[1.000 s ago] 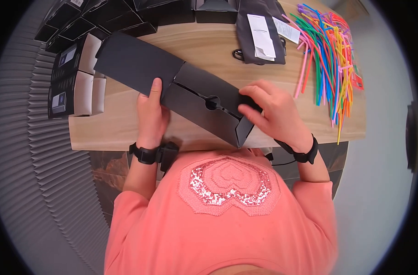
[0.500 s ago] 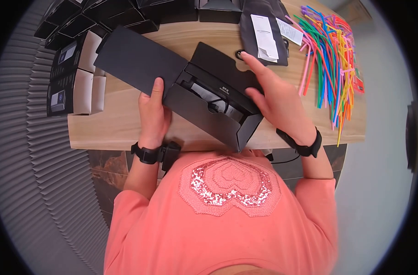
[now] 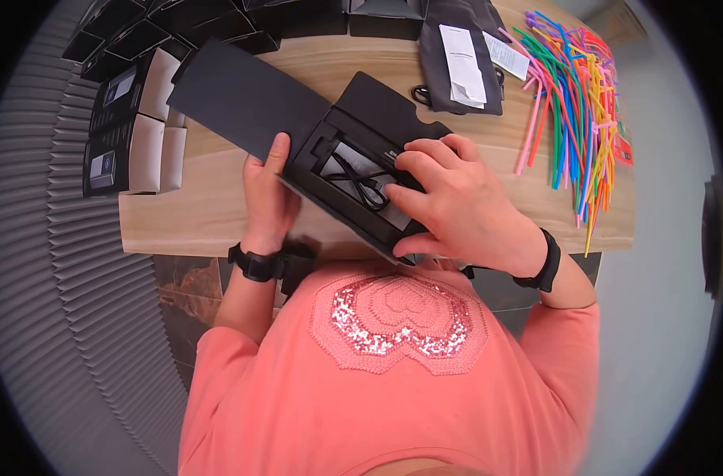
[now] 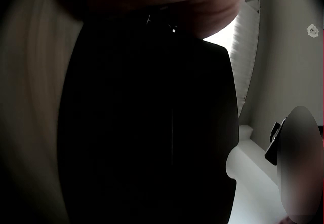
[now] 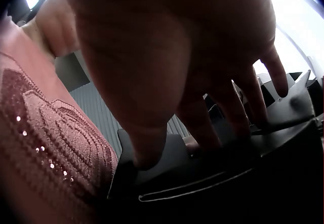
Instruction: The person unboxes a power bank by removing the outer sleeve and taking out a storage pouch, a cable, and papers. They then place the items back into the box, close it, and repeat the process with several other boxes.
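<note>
A long black cardboard box [image 3: 300, 174] lies tilted before the person, its lid panel [image 3: 250, 95] folded out to the upper left. The left hand [image 3: 268, 198] grips the box's near left side, thumb on the lid's edge. In the left wrist view, the box's dark side fills the middle below that hand [image 4: 202, 4]. Inside, a coiled black cable [image 3: 360, 184] lies over a grey flat piece. The right hand [image 3: 465, 198] spreads over the right end, fingertips down at the opening. Its fingers and thumb reach the box's dark edges in the right wrist view.
Colourful bendy straws [image 3: 572, 119] lie at the right. Behind the box are a dark pouch [image 3: 437, 59] with white paper [image 3: 463, 67] and a black cable [image 3: 421, 96]. Two boxes with pale open flaps [image 3: 146, 155] stand left; several black boxes [image 3: 211, 28] line the back.
The box's top flaps have come open and its contents now show. The right hand has gone from lifting the far flap to reaching over the opening. The left hand keeps its grip.
</note>
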{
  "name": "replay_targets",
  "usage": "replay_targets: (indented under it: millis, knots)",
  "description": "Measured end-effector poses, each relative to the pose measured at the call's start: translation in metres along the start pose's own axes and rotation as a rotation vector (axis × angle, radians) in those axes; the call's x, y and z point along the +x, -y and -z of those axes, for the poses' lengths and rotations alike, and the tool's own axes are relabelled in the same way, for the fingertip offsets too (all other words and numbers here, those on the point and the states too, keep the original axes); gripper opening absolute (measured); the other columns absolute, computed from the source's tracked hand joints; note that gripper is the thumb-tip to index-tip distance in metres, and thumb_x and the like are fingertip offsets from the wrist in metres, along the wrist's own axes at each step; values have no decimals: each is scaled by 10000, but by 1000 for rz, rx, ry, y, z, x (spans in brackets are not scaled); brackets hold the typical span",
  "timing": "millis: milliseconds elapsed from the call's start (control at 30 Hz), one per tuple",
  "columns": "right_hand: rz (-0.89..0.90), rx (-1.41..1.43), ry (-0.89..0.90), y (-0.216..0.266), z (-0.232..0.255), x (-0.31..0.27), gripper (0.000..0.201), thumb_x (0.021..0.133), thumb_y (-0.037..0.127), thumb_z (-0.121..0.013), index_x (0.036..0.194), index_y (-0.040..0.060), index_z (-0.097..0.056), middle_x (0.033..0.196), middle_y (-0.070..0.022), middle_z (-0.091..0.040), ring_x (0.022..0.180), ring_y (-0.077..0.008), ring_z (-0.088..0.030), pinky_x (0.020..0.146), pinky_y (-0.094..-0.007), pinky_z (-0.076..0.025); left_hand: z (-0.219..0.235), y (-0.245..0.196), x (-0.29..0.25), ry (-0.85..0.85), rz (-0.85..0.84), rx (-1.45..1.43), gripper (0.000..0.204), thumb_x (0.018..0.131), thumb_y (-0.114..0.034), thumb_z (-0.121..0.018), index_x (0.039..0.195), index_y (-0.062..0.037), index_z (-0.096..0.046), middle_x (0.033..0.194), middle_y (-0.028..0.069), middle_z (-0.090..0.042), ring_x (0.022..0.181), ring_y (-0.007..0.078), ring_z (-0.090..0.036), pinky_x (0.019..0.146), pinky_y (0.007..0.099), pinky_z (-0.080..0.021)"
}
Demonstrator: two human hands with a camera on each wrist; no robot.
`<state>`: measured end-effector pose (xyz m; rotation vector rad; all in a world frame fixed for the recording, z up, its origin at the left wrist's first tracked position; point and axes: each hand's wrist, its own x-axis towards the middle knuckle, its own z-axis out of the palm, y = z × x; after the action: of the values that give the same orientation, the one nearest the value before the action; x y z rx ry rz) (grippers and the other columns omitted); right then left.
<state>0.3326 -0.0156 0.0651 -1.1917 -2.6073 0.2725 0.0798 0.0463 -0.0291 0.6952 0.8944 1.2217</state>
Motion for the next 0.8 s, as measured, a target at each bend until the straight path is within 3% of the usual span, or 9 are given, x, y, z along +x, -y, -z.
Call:
replay_targets:
  millis: [67,133,233,467,600,667,700,733,800]
  knots:
    - [-1,58,-18,1,-1,0,482,576,285,-868,949,59,-664,1152,-109,-602,1208,-312,-536,1007,-476,-414,2,-9,-5,43,11,27,410,950,-200,-680,1282,8,-557,1196,88,-638,1086,201,-624,950,335,-504]
    - [-17,83,12,0,-2,0,418,642,264,-859,954,45,-687,1281,-135,-577,1290,-339,-494,1072,-529,-380,13,-17,-9,95,26,56,407,912,-160,-725,1257,7,-589,1168,69,-650,1064,184,-621,952,319,-488]
    - [3,105,138,-6,4,1,348,682,238,-833,928,27,-707,1364,-142,-540,1341,-346,-455,1105,-538,-362,30,-27,-13,227,122,428,460,860,-147,-769,1264,-1,-605,1182,55,-646,1060,161,-602,940,294,-467]
    - [62,-64,36,-4,-19,36,231,747,197,-783,872,11,-724,1483,-131,-455,1415,-336,-370,1126,-503,-342,25,-31,-21,203,162,454,447,867,-131,-753,1266,5,-603,1191,53,-642,1060,157,-601,940,303,-473]
    - [33,39,115,-12,-33,42,158,745,175,-759,794,25,-751,1556,-131,-378,1427,-353,-352,1138,-492,-325,27,-26,-19,175,133,421,426,878,-108,-733,1266,9,-603,1196,54,-638,1064,160,-603,940,302,-478]
    - [90,-62,181,-16,-36,42,168,797,191,-705,891,96,-807,1583,-132,-351,1433,-374,-336,1109,-487,-350,29,-26,-19,182,159,401,419,881,-102,-727,1265,9,-604,1198,55,-637,1065,160,-603,941,302,-479]
    - [133,-66,72,-21,-35,40,165,813,145,-668,895,57,-781,1481,-168,-478,1359,-361,-446,1069,-444,-411,29,-26,-20,185,149,405,411,882,-100,-726,1260,9,-608,1197,52,-637,1064,159,-604,940,302,-478]
    - [129,-76,70,-26,-30,40,165,813,145,-668,895,57,-781,1481,-168,-478,1359,-361,-446,1069,-444,-411,29,-26,-19,187,139,407,404,882,-97,-724,1256,8,-611,1197,50,-637,1063,157,-604,939,301,-477]
    - [76,378,-47,-33,-17,41,165,814,124,-634,890,5,-719,1246,-209,-626,1158,-354,-597,942,-411,-497,29,-26,-17,201,124,425,397,883,-99,-725,1250,8,-616,1195,46,-637,1060,156,-604,935,299,-477]
